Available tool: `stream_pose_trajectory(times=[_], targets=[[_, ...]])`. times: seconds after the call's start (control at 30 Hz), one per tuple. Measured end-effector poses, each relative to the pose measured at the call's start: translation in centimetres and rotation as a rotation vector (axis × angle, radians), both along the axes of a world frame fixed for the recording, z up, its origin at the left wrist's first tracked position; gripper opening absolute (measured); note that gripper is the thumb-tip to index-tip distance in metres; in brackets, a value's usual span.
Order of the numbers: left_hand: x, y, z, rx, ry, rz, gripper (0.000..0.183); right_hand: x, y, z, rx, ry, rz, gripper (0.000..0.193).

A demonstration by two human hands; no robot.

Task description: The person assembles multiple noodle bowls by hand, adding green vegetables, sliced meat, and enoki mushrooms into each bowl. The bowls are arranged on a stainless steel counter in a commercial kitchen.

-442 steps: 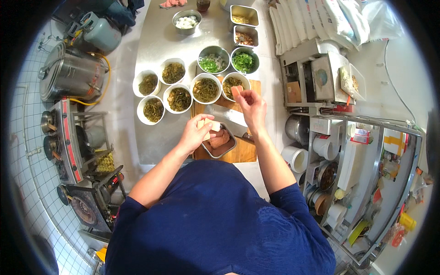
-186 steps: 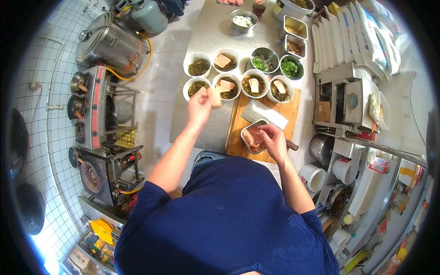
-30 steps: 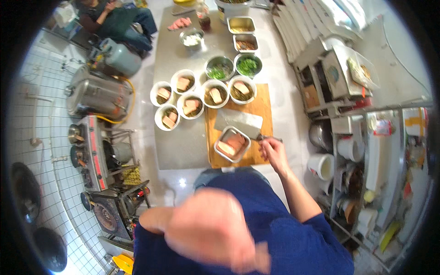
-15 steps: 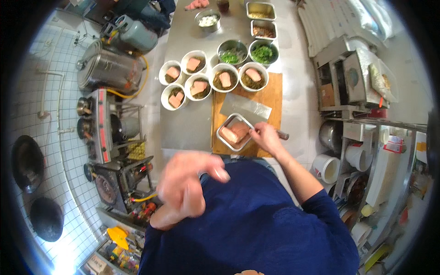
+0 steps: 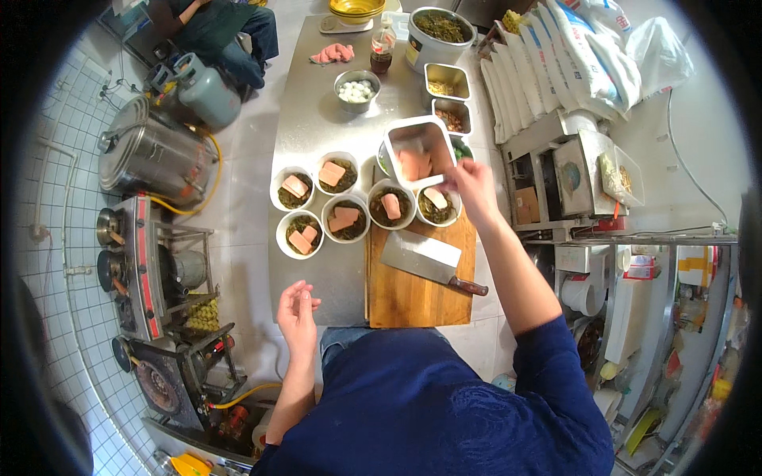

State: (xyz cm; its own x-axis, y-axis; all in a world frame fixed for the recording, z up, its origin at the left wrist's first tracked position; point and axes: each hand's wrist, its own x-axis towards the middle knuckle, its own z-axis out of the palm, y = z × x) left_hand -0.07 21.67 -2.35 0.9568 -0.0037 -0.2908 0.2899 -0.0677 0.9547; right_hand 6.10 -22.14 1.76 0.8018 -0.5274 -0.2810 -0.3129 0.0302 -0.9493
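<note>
My right hand (image 5: 474,186) grips the edge of a rectangular metal tray (image 5: 421,135). The tray is raised and tilted, with pinkish meat slices (image 5: 413,164) inside. It partly hides bowls of chopped greens (image 5: 460,147) behind it. Below my right forearm, a cleaver (image 5: 423,254) lies flat on the wooden cutting board (image 5: 397,305). Several white bowls (image 5: 300,234) stand left of and beyond the cleaver, holding dark greens topped with pink meat slices (image 5: 346,217). My left hand (image 5: 297,312) hovers by the table's near left corner, fingers apart and holding nothing.
On the steel table (image 5: 305,91) stand a metal bowl of white pieces (image 5: 357,91), a bottle of dark liquid (image 5: 382,51) and a bucket of greens (image 5: 438,32). A stove (image 5: 144,270) is left; sacks (image 5: 548,71) are right. Another person (image 5: 226,47) sits at far left.
My right hand has lifted the meat tray off the cutting board and carried it forward over the far bowls. My left hand has dropped lower and left. The view has tilted up.
</note>
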Motion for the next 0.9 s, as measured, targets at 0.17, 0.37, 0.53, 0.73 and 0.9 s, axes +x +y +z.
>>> stream_pose_trajectory(times=[0.17, 0.37, 0.53, 0.73, 0.9], targets=[[5.9, 1.1, -0.7, 0.003, -0.029, -0.040, 0.026, 13.9, -3.4, -4.4, -0.279, 0.114, -0.207, 0.021], [9.6, 4.2, -3.1, 0.026, -0.007, -0.009, 0.025, 18.9, -3.7, -9.3, -0.529, 0.403, -0.247, 0.033], [11.1, 6.3, -5.0, 0.028, 0.043, -0.038, 0.025, 18.5, -3.1, -7.1, -0.643, 0.457, -0.207, 0.031], [11.7, 6.6, -5.8, 0.017, 0.084, -0.041, 0.025, 21.1, -0.2, -4.3, -1.158, 0.366, 0.074, 0.022], [10.6, 6.9, -5.3, 0.050, 0.082, 0.014, 0.026, 27.6, 4.7, -8.3, -1.382, 0.104, 0.476, 0.025]])
